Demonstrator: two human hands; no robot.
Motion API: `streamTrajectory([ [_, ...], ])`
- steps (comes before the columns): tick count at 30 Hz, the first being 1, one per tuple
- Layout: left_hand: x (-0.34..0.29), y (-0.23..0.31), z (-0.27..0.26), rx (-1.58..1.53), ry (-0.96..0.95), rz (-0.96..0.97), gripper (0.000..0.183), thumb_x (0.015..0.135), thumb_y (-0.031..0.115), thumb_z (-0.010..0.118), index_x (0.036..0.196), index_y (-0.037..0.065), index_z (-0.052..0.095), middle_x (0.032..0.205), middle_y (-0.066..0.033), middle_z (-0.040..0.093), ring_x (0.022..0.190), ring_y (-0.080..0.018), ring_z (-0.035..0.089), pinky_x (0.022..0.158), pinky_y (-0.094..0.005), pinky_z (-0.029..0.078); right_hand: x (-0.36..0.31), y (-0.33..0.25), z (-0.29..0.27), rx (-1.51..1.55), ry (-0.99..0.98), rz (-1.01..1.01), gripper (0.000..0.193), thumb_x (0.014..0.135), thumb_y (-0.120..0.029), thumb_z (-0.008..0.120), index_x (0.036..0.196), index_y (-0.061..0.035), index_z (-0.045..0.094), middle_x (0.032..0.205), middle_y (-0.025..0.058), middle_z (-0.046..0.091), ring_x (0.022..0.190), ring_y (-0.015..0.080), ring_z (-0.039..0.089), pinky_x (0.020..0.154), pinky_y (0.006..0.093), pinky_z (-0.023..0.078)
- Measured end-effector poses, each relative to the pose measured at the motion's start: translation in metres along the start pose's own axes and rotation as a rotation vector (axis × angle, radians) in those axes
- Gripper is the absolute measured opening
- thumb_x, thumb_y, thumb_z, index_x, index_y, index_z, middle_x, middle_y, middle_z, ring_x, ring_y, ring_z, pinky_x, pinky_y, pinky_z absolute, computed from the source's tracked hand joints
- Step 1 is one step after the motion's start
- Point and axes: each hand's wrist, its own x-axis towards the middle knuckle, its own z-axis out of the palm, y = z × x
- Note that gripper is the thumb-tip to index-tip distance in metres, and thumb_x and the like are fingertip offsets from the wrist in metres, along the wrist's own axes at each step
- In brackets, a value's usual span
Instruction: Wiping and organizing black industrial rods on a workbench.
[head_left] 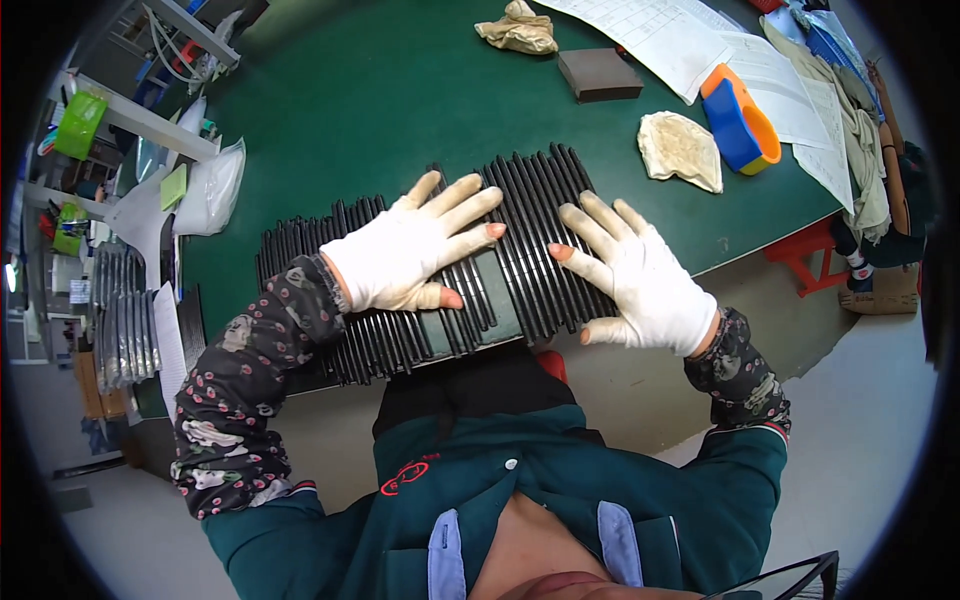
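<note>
The left hand (pixel 395 255) and right hand (pixel 645 285) are lying splayed over rods (pixel 532 230), grips clasping nothing, apparently steadying them side by side. The surface (pixel 350 110) is supporting them.

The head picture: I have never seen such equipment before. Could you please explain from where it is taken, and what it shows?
There is no robot here. A person wears a camera on the head, looking down; its wide fisheye lens bends straight edges.

The left hand and right hand are the wearer's own, white-gloved with some bare fingertips. Both are spread open: the left lies over a row of black rods, the right at the row's right side. Neither is closed around anything.

The green table also bears a brown block, a blue-and-orange object, a cream cloth piece and papers.
</note>
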Motion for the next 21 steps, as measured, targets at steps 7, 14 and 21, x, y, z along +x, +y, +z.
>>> streamTrajectory([
  [7,0.072,0.015,0.008,-0.034,0.139,0.032,0.086,0.084,0.068,0.039,0.143,0.006,0.035,0.153,-0.0212,0.022,0.141,-0.0411,0.023,0.11,-0.061,0.02,-0.026,0.024,-0.006,0.134,0.193,0.276,0.075,0.09,-0.062,0.041,0.135,-0.0021,0.043,0.138,0.022,0.043,0.132,0.0405,0.037,0.107,0.0476,0.031],
  [14,0.119,0.016,0.005,-0.128,0.214,0.02,0.086,0.087,0.069,0.037,0.144,0.005,0.032,0.151,-0.0224,0.023,0.141,-0.0394,0.021,0.11,-0.0606,0.02,-0.037,0.031,0.001,0.208,0.27,0.359,0.072,0.091,-0.058,0.044,0.135,-0.0011,0.045,0.136,0.0215,0.047,0.131,0.0382,0.039,0.109,0.0447,0.03],
  [21,0.078,-0.028,0.029,-0.274,0.176,-0.289,0.067,0.098,0.047,0.039,0.148,0.005,0.024,0.152,-0.0151,0.028,0.144,-0.03,0.02,0.117,-0.0478,0.013,-0.035,0.036,0.006,0.053,0.237,0.293,0.065,0.088,-0.049,0.052,0.132,-0.0014,0.047,0.134,0.0198,0.049,0.129,0.0373,0.041,0.107,0.0445,0.032],
])
